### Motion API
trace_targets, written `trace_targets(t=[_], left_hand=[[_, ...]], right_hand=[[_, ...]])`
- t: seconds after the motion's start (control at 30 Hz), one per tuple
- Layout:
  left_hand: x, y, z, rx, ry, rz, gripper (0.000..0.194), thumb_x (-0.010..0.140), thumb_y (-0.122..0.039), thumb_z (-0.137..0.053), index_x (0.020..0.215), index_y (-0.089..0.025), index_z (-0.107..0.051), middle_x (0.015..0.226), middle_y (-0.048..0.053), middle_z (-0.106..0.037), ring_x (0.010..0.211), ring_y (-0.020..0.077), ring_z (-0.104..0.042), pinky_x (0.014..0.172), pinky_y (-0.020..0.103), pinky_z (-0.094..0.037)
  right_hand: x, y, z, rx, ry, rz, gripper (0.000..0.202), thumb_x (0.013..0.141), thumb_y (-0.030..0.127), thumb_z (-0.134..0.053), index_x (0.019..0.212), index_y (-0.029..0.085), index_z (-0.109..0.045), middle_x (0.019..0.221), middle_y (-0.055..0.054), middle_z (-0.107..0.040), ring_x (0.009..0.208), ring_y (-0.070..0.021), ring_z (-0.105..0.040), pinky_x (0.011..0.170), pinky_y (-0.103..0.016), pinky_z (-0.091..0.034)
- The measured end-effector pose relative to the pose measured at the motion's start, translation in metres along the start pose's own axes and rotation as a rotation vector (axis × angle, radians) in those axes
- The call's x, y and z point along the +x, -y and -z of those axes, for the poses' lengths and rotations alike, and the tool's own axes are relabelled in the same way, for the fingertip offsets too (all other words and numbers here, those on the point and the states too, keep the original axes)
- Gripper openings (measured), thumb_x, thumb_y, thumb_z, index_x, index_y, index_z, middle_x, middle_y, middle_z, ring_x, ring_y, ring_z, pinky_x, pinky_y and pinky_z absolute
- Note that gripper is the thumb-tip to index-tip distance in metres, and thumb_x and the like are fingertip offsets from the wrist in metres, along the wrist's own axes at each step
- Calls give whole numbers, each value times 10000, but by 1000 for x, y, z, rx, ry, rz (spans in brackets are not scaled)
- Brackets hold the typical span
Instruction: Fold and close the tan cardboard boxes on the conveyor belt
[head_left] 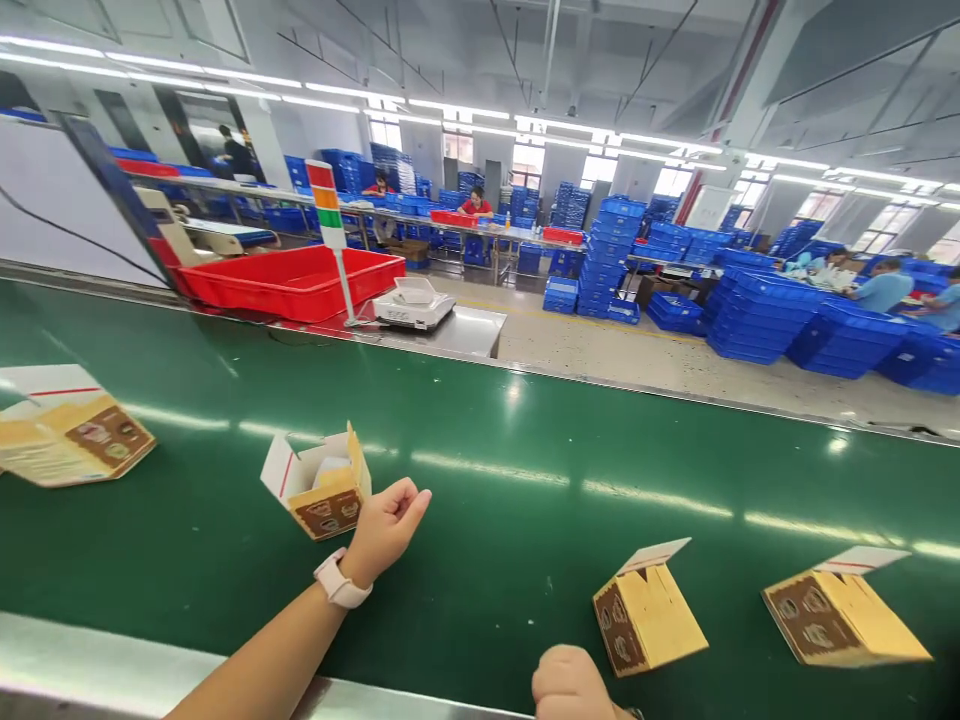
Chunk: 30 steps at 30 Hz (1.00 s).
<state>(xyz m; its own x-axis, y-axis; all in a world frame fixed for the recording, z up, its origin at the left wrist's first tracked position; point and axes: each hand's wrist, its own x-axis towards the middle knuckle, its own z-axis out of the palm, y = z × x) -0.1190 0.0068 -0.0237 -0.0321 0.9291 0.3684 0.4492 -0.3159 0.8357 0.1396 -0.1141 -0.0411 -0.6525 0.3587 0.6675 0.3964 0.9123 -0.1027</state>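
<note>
My left hand [390, 525], with a pale watch on its wrist, is curled closed above the green conveyor belt [480, 560]. Nothing shows between its fingers. Just left of it, a small open carton [326, 510] holds something white inside, and its flaps stand up. At the bottom edge of the head view, my right hand [571, 685] is partly cut off and looks closed; its palm side is hidden. A yellow and brown carton [656, 620] with a raised white flap lies to its right, apart from it.
Another carton [847, 620] sits at the far right and one more carton [90, 430] at the left. Beyond the belt stand a red tray [285, 285], a signal light [328, 205] and a white scale [414, 305]. Blue crates [607, 260] and several people are farther back.
</note>
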Motion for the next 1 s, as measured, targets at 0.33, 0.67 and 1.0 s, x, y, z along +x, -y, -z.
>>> trace_targets(t=[0.33, 0.67, 1.0], left_hand=[[-1, -4, 2, 45, -20, -31, 403, 763, -484, -470, 500, -216, -323, 411, -67, -279, 402, 93, -288, 410, 211, -278], [-4, -8, 1, 40, -64, -42, 382, 750, -469, -472, 490, -214, -355, 408, -58, -310, 407, 93, -300, 415, 208, -294], [-16, -16, 2, -2, 134, -277, 384, 800, -380, -484, 480, -215, -351, 408, -56, -308, 389, 94, -288, 417, 228, -278]], right_hand=[[23, 1, -9, 8, -252, -22, 489, 946, 464, -440, 574, 222, -235, 575, 71, -146, 456, -114, -199, 481, -283, -192], [32, -3, -11, 61, -329, -18, 419, 992, 419, -249, 623, 222, -277, 564, 70, -155, 437, -114, -194, 482, -283, -167], [49, -5, -3, 142, -410, -4, 358, 1012, 382, -303, 692, 228, -254, 585, 71, -171, 432, -106, -196, 455, -267, -137]])
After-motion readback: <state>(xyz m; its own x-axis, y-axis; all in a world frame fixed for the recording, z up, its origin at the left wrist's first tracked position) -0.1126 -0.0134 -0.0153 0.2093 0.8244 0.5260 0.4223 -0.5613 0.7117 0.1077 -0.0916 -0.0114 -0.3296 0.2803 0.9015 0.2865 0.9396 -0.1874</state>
